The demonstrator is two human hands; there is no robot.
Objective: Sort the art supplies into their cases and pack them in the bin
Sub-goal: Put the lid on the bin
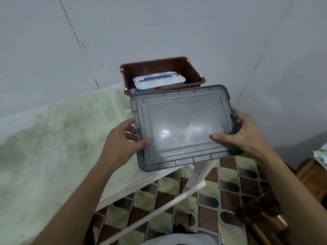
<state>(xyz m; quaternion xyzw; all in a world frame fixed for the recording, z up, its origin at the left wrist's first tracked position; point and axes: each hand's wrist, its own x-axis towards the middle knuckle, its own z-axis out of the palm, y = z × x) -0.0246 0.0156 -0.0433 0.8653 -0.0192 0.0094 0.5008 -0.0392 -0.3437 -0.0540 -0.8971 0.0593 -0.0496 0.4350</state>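
Both hands hold a grey lid (182,126) in the air, just in front of a brown bin (160,68) that stands at the far corner of the bench (53,138), close to the wall (159,23). The left hand (123,140) grips the lid's left edge, its thumb lying on the top face and its fingers curled under the rim. The right hand (246,133) grips the right edge the same way, thumb stretched across the top near the front corner and fingers wrapped around the side. The lid is tilted, its near edge lower and hanging past the bench edge over the patterned floor (203,200). The bin is uncovered, and the lid's far edge hides its front wall. Inside the bin lies a white paint palette (159,81) with a thin brush (159,77) resting across its top; beneath the palette, colourful cases (154,88) show at the front, too hidden to tell apart. The bench top is pale and stained green. A brown wooden piece (311,175) sits at the right edge.
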